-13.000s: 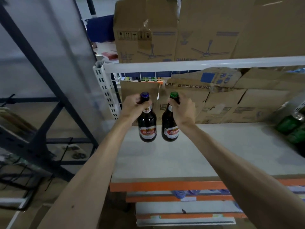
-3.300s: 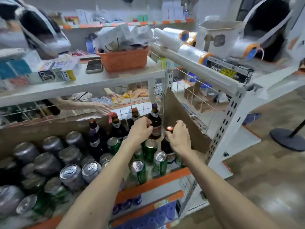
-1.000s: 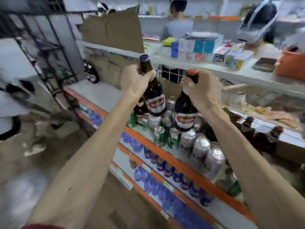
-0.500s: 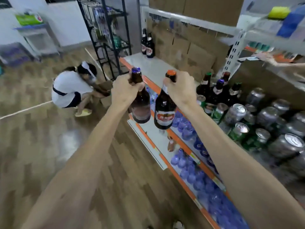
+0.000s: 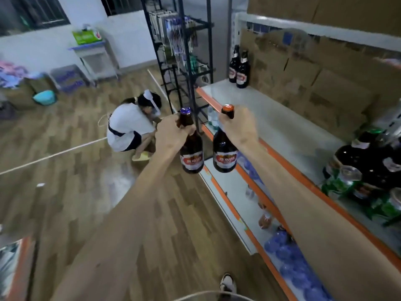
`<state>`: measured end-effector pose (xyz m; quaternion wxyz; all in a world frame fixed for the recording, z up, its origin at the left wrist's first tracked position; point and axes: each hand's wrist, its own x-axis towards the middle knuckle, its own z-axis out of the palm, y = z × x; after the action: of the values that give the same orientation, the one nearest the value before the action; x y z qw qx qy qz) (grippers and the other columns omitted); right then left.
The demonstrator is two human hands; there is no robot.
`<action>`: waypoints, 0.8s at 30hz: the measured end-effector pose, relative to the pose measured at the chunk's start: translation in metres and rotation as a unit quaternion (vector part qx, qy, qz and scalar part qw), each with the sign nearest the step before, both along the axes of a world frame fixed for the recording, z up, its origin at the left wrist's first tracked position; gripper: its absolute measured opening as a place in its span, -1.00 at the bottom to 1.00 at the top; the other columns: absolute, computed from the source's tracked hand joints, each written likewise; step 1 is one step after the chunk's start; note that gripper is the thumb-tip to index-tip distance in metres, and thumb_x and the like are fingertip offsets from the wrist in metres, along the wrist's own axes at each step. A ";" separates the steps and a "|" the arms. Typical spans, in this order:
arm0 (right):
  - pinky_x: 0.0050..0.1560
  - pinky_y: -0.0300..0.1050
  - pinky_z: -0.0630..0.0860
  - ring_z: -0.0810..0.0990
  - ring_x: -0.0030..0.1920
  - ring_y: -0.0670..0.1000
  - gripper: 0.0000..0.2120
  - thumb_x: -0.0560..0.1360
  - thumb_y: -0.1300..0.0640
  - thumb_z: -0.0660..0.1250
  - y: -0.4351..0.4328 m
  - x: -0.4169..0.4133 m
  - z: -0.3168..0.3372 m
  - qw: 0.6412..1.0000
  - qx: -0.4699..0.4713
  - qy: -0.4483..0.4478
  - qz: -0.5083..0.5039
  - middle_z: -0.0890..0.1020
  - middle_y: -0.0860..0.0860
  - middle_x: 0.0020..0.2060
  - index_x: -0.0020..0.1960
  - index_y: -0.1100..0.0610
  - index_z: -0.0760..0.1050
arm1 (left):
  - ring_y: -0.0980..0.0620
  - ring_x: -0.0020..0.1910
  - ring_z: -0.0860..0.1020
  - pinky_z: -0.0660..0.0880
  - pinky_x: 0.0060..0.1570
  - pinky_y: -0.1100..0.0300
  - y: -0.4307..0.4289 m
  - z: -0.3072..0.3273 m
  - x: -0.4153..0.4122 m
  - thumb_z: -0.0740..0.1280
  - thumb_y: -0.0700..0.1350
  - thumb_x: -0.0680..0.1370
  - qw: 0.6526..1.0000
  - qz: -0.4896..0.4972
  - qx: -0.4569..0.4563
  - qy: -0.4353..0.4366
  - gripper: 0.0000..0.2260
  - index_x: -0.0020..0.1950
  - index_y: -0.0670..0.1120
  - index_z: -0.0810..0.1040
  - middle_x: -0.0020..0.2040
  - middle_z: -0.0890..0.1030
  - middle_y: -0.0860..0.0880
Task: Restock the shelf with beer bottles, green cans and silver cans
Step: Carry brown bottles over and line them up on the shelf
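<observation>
A black wire rack [image 5: 184, 51] stands at 12 o'clock just beyond the raised bottles, and a person in a white top [image 5: 128, 129] crouches on the wooden floor [image 5: 65, 170] at 10 o'clock. The shelf [image 5: 282, 127] runs from 1 o'clock down to 4 o'clock, and cardboard boxes [image 5: 325, 83] line its back. The left hand [image 5: 171, 133] is curled round the neck of a purple-capped beer bottle [image 5: 192, 155]. The right hand [image 5: 238, 127] is clamped on the neck of an orange-capped beer bottle [image 5: 225, 155]. Both bottles hang upright below the fists, side by side and slightly apart, in front of the shelf's orange edge. Two more beer bottles [image 5: 239, 68] stand touching at the shelf's far end, at 1 o'clock. At 3 o'clock the same shelf carries a cluster of dark bottles [image 5: 358, 155] with green cans [image 5: 338, 185] in front. The lower shelf [image 5: 234, 187] at 5 o'clock holds blue items [image 5: 293, 257] too blurred to tell.
</observation>
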<state>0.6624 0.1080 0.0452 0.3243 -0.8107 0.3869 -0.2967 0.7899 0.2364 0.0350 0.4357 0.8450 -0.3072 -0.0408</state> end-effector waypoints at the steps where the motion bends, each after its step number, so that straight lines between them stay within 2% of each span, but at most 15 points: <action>1: -0.22 0.01 0.48 0.61 -0.15 0.25 -0.77 0.53 -0.01 0.29 -0.007 0.018 -0.001 1.000 0.003 -0.002 0.002 0.58 0.10 -0.29 -0.17 0.15 0.50 | -0.08 -0.10 0.64 0.56 -0.09 0.01 -0.007 0.001 0.015 0.49 -0.03 0.41 1.000 -0.001 0.002 0.002 -0.87 -0.16 -0.03 0.59 -0.14 0.68 -0.08; 5: -0.20 -0.03 0.51 0.61 -0.17 0.17 -0.72 0.54 -0.06 0.31 -0.032 0.077 -0.001 1.000 -0.007 0.014 0.004 0.63 0.08 -0.24 -0.07 0.17 0.56 | -0.04 -0.13 0.61 0.52 -0.12 0.04 -0.034 0.005 0.068 0.48 -0.08 0.44 1.000 -0.002 -0.003 0.004 -0.90 -0.18 -0.04 0.59 -0.17 0.67 -0.07; 8: -0.16 0.03 0.57 0.62 -0.18 0.15 -0.74 0.53 -0.05 0.31 -0.055 0.114 -0.002 1.000 -0.004 0.009 -0.003 0.63 0.07 -0.23 -0.06 0.15 0.58 | -0.03 -0.15 0.59 0.47 -0.15 0.10 -0.055 0.004 0.106 0.48 -0.08 0.45 1.000 -0.011 0.004 0.009 -0.90 -0.19 -0.02 0.58 -0.18 0.66 -0.05; 12: -0.26 -0.07 0.47 0.59 -0.22 0.14 -0.78 0.53 -0.03 0.28 -0.078 0.162 -0.010 1.000 -0.002 0.022 -0.022 0.60 0.04 -0.28 -0.09 0.12 0.56 | -0.07 -0.08 0.63 0.57 0.01 -0.04 -0.087 -0.005 0.168 0.49 -0.07 0.44 0.999 -0.027 0.015 0.016 -0.92 -0.15 0.01 0.61 -0.10 0.69 -0.07; 15: -0.30 -0.11 0.40 0.56 -0.26 0.07 -0.80 0.55 -0.02 0.26 -0.094 0.198 -0.015 0.999 0.006 0.022 -0.049 0.58 -0.01 -0.31 -0.06 0.09 0.56 | -0.04 -0.09 0.61 0.54 -0.06 0.06 -0.113 -0.007 0.214 0.49 -0.11 0.46 0.997 -0.072 0.019 0.012 -0.91 -0.13 -0.06 0.60 -0.09 0.68 -0.09; 17: -0.33 -0.14 0.33 0.52 -0.32 0.00 -0.81 0.57 0.01 0.27 -0.105 0.223 -0.016 0.997 0.011 0.021 -0.078 0.53 -0.06 -0.36 -0.12 0.11 0.52 | -0.03 -0.11 0.62 0.51 -0.10 0.08 -0.130 -0.009 0.250 0.49 -0.11 0.46 0.995 -0.094 0.011 0.025 -0.90 -0.12 -0.11 0.63 -0.15 0.68 -0.06; 19: -0.29 -0.13 0.33 0.53 -0.31 0.04 -0.80 0.57 0.04 0.27 -0.115 0.250 -0.017 0.993 0.013 0.021 -0.118 0.52 -0.05 -0.37 -0.18 0.11 0.47 | -0.03 -0.11 0.62 0.52 -0.09 0.08 -0.149 -0.009 0.285 0.50 -0.10 0.45 0.992 -0.119 0.004 0.040 -0.88 -0.10 -0.12 0.65 -0.18 0.67 -0.03; 21: -0.25 -0.13 0.33 0.54 -0.26 0.10 -0.79 0.56 0.02 0.29 -0.122 0.275 -0.013 0.988 0.016 0.024 -0.153 0.53 -0.01 -0.34 -0.18 0.12 0.45 | -0.03 -0.08 0.63 0.53 -0.06 0.06 -0.169 -0.004 0.317 0.52 -0.07 0.43 0.989 -0.141 0.007 0.044 -0.82 -0.04 -0.11 0.66 -0.12 0.68 -0.05; 24: -0.26 -0.12 0.36 0.54 -0.25 0.10 -0.77 0.55 0.05 0.33 -0.134 0.305 -0.003 0.980 0.023 0.004 -0.200 0.49 -0.05 -0.39 -0.20 0.17 0.50 | 0.00 -0.11 0.60 0.42 -0.18 0.15 -0.196 0.005 0.355 0.52 -0.05 0.42 0.983 -0.184 0.014 0.025 -0.85 -0.11 -0.07 0.62 -0.13 0.66 -0.02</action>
<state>0.9677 -0.0256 0.0427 0.2751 -0.7105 0.5490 -0.3438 1.1452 0.0408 0.0404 0.4168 0.7787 -0.4456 -0.1460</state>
